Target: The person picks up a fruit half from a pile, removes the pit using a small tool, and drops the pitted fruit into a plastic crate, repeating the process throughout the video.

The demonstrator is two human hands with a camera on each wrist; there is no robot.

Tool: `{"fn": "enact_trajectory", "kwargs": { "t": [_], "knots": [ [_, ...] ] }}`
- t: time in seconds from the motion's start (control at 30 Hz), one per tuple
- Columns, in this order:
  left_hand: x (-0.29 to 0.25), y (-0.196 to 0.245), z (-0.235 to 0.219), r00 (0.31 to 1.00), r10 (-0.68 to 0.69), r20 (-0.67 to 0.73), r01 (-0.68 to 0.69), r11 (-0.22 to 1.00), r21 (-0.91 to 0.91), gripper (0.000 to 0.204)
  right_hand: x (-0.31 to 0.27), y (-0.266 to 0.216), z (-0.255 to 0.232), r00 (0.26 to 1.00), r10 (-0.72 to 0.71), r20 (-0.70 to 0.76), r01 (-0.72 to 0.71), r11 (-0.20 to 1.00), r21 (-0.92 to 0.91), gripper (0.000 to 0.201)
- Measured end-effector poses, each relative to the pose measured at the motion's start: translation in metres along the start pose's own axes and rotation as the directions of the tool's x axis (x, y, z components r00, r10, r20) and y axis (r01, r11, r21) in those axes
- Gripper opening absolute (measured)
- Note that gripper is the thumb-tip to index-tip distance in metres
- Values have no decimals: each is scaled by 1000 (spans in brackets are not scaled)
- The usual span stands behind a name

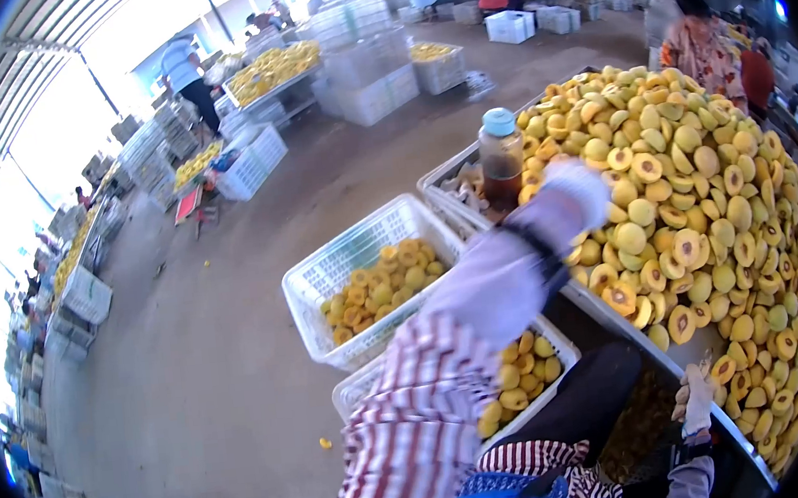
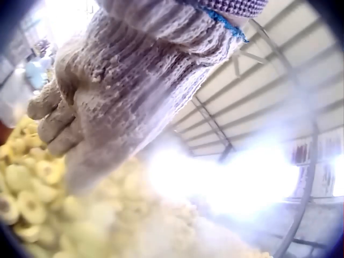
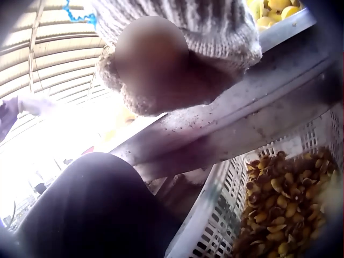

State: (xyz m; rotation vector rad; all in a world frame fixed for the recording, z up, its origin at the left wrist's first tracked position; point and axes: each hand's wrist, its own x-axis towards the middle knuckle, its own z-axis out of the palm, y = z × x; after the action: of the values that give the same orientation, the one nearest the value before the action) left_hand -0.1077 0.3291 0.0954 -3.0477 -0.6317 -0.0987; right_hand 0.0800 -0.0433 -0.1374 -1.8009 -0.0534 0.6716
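Note:
A large heap of halved yellow stone fruit [image 1: 691, 192], several showing a brown pit hollow, lies on a metal-edged table [image 1: 638, 336]. My left hand [image 1: 578, 195], in a pale knitted glove and blurred, reaches over the heap's near left side beside a jar. In the left wrist view its lower fingers [image 2: 56, 126] bend loosely above the fruit. My right hand [image 1: 694, 400], also gloved, is at the table's front edge with its fingers bent. A blurred round patch covers part of it in the right wrist view, so I cannot tell whether it holds anything.
A blue-lidded jar of dark liquid [image 1: 502, 164] stands at the table's left end. White crates of fruit [image 1: 302, 292] sit on the floor to the left. Below the table edge is a crate of brownish pieces [image 3: 212, 226], near my dark-clothed knee [image 3: 97, 207]. Other people work further back.

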Motion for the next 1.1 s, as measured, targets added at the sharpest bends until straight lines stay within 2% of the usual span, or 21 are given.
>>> {"fn": "enact_trajectory", "kwargs": {
  "t": [0.03, 0.07, 0.13, 0.23, 0.57, 0.67, 0.73, 0.8, 0.87, 0.93, 0.97, 1.0, 1.07, 1.1],
  "knots": [
    [19, 18, -23, 992, 79, -98, -77, 997, 23, 32, 2, 4, 0, 996, 84, -19, -85, 996, -28, 27],
    [23, 36, -31, 988, 15, -156, -36, 991, -130, 32, -1, 10, -1, 998, 56, 7, -56, 998, -21, 26],
    [24, 67, -55, 974, 45, -222, -88, 978, -190, 31, -11, 19, -2, 999, 2, 47, -3, 1000, 14, 24],
    [28, 103, -78, 956, 136, -259, -190, 962, -198, 31, -27, 20, -7, 998, 14, 68, -17, 999, 36, 24],
    [34, 216, -116, 882, 432, -187, -463, 869, -174, 29, -86, 24, -50, 991, 56, 122, -70, 991, 118, 24],
    [24, 245, -127, 831, 542, -125, -557, 812, -178, 29, -111, 31, -57, 992, 67, 104, -80, 988, 130, 22],
    [13, 262, -126, 786, 616, -55, -614, 767, -186, 28, -118, 23, -35, 988, 43, 151, -62, 990, 126, 18],
    [-3, 280, -112, 733, 680, 0, -660, 712, -241, 28, -140, -6, -38, 964, 121, 236, -152, 981, 118, 15],
    [-16, 291, -80, 694, 720, 13, -675, 656, -339, 28, -152, -17, -40, 965, 99, 242, -121, 989, 80, 17],
    [-26, 299, -12, 658, 746, -100, -694, 550, -464, 28, -152, -11, -44, 969, -15, 248, -28, 985, 167, 18],
    [-34, 297, 8, 659, 748, -78, -656, 520, -547, 27, -153, -7, -48, 969, -60, 240, 8, 978, 210, 18],
    [-41, 294, 25, 643, 764, -55, -621, 477, -622, 25, -156, -14, -48, 960, -48, 277, 0, 985, 172, 19],
    [-47, 302, 76, 697, 715, -58, -557, 488, -672, 22, -170, -32, -58, 954, 19, 298, -52, 994, 101, 21],
    [-49, 305, 78, 713, 700, 42, -514, 563, -647, 22, -163, -16, -60, 957, -2, 290, -15, 998, 54, 19]
  ]
}}
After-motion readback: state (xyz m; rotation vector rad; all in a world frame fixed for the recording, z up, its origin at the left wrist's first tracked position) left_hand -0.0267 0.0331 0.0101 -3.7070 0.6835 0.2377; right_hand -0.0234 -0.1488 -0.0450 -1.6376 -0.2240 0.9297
